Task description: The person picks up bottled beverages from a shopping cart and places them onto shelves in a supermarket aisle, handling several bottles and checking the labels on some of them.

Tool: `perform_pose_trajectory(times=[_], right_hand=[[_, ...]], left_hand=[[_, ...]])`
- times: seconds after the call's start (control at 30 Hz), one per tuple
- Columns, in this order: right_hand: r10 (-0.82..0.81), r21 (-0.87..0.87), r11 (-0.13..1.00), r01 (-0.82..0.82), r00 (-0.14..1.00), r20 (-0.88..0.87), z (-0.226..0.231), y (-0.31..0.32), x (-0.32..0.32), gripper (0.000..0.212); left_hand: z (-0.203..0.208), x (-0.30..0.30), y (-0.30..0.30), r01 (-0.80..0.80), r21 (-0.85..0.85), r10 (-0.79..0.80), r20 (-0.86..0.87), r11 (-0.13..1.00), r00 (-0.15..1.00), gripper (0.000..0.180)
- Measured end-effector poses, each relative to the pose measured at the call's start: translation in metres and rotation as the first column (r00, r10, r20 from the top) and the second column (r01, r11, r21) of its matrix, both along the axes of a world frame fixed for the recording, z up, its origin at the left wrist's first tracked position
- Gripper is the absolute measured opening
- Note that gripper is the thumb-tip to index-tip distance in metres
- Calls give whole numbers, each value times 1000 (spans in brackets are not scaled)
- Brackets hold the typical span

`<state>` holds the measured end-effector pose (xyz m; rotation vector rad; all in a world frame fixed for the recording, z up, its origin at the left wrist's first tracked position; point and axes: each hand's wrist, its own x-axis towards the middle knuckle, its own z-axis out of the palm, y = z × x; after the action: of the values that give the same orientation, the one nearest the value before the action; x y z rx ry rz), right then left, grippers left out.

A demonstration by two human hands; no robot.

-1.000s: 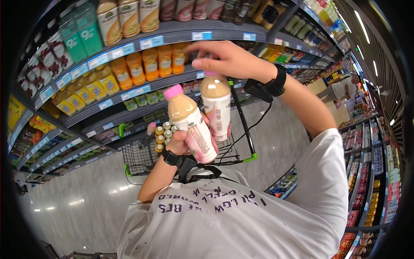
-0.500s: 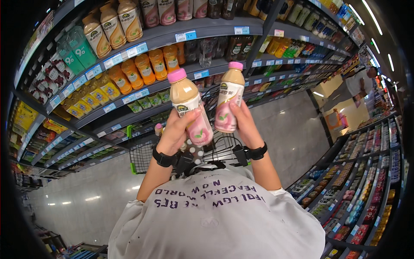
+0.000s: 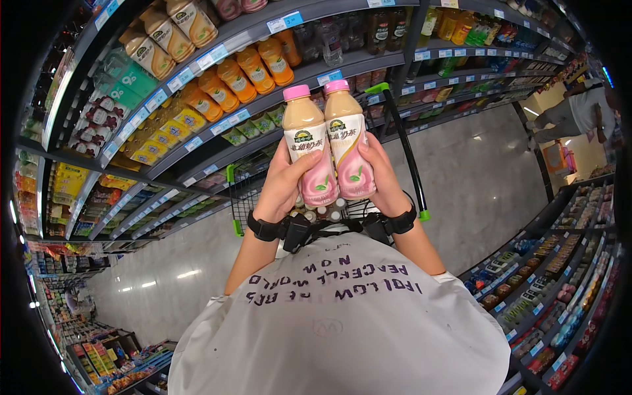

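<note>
- Head view is giving me two bare hands from my end: the left hand (image 3: 282, 185) is gripping the left bottle (image 3: 315, 141) and the right hand (image 3: 388, 183) is clamping the right bottle (image 3: 347, 141), so the hands themselves are sitting apart.
- Left thumb is pressing across the label; right thumb is lying along its bottle's outer side.
- Both bottles are hanging in mid-air side by side, bodies looking like they're touching, pink caps (image 3: 295, 93) leaving a small gap.
- Labels are facing up at me, white fading to pink, green leaf near the bottom, tan drink showing above.
- A black cart (image 3: 408, 155) with green fittings is sitting below, and a few bottle tops (image 3: 335, 215) are peeking out, mostly hidden from me.
- Beyond, the shelf (image 3: 372, 66) is holding orange bottles (image 3: 255, 71) and yellow packs (image 3: 191, 120).
- Black straps (image 3: 266, 230) are circling both wrists.
- Another person (image 3: 588, 112) is standing well apart, far right.
</note>
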<state>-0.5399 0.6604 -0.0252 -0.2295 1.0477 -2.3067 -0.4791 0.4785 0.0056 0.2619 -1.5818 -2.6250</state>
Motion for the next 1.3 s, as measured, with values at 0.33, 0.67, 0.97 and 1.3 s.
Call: perform_pose_trajectory(times=[0.33,0.67,0.97,1.3], right_hand=[[89,-149,986,-76,993,83,-15,-8,-3,44],[147,-59,988,-145,989,28,-5,-5,2,49],[173,-78,983,-165,978,115,-18,-1,-3,43],[248,-239,949,-207,955,160,-26,-4,-8,43]], left_hand=[[0,8,0,-98,-104,102,31,990,994,45],[-22,8,-4,-148,127,116,231,981,966,40],[-31,12,-7,-140,186,98,218,973,971,41],[-21,14,-10,-56,84,47,106,995,993,41]])
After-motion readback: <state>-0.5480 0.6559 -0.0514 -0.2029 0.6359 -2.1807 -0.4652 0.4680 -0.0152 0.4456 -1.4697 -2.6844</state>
